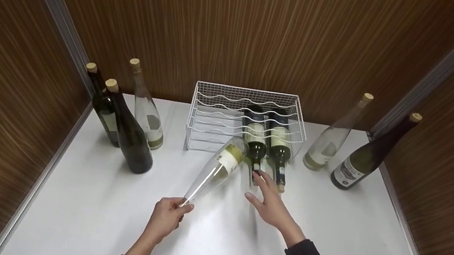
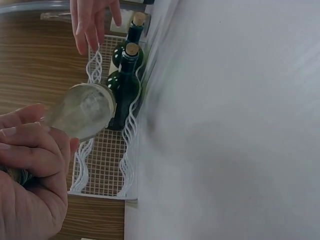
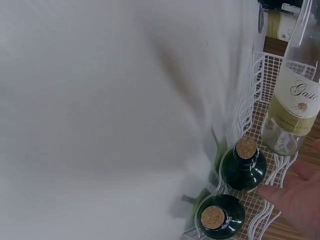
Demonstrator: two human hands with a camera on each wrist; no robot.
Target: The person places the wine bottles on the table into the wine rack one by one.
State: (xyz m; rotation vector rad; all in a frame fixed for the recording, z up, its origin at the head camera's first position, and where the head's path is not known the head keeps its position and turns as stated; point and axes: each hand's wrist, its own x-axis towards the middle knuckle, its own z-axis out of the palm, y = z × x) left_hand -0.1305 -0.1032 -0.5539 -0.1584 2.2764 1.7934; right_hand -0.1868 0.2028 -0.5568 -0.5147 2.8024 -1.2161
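My left hand (image 1: pixel 166 219) grips a clear glass wine bottle (image 1: pixel 213 173) by its neck, the base tilted up toward the rack. A white and yellow-green label (image 3: pixel 296 100) wraps its lower body. In front stands a white wire wine rack (image 1: pixel 213 131). Two dark green bottles lie in its right part, necks toward me: the inner bottle (image 1: pixel 256 146) and the outer bottle (image 1: pixel 279 149). My right hand (image 1: pixel 271 204) has its fingers spread near the inner bottle's neck, holding nothing. The clear bottle's neck end is hidden in my left hand.
At the left stand two dark bottles (image 1: pixel 132 142) (image 1: pixel 108 115) and a clear corked bottle (image 1: pixel 148 115). Another clear bottle (image 1: pixel 331 142) and a dark labelled bottle (image 1: pixel 363 163) stand at the right. Wood-grain panels (image 1: pixel 239 29) enclose the white tabletop (image 1: pixel 212 247) at the back and sides.
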